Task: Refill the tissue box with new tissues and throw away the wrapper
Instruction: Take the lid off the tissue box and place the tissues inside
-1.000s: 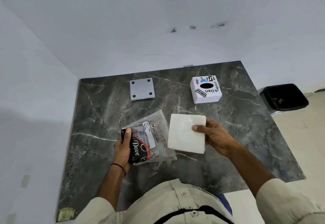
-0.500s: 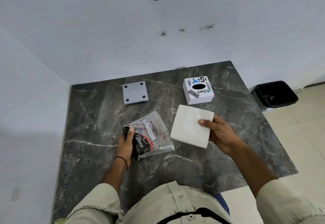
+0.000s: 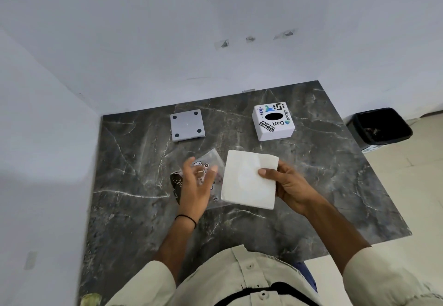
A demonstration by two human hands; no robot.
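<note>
A: Where is the tissue stack (image 3: pixel 249 179) in relation to the tissue box (image 3: pixel 273 121)?

B: Nearer the person than the box and a little to its left, lifted off the dark marble table (image 3: pixel 134 161). The right hand (image 3: pixel 291 187) pinches it at its right edge, thumb on the top face and the other fingers beneath. The stack is white, square and tilted slightly.

A: And the left hand (image 3: pixel 195 185)?

B: It hangs open to the left of the stack, fingers spread and loosely curled, gripping nothing. It is blurred. A thin black band sits on that wrist.

A: What lies under it?

B: The wrapper (image 3: pixel 206 169), clear plastic with a black printed end, flat on the table. From the box it is toward the person and well to the left. The left hand covers much of it, and whether the fingers touch it I cannot tell. Its right edge runs just beside or under the stack.

A: The box itself?

B: White, square, stickers on top around a dark oval opening. It stands on the table, apart from the stack.

A: Anything else near the box?

B: A grey square plate (image 3: pixel 187 125) with four dark dots at its corners lies well to the box's left, at about the same depth. A black bin (image 3: pixel 378 127) stands on the floor to the box's right, beyond the table's edge.
</note>
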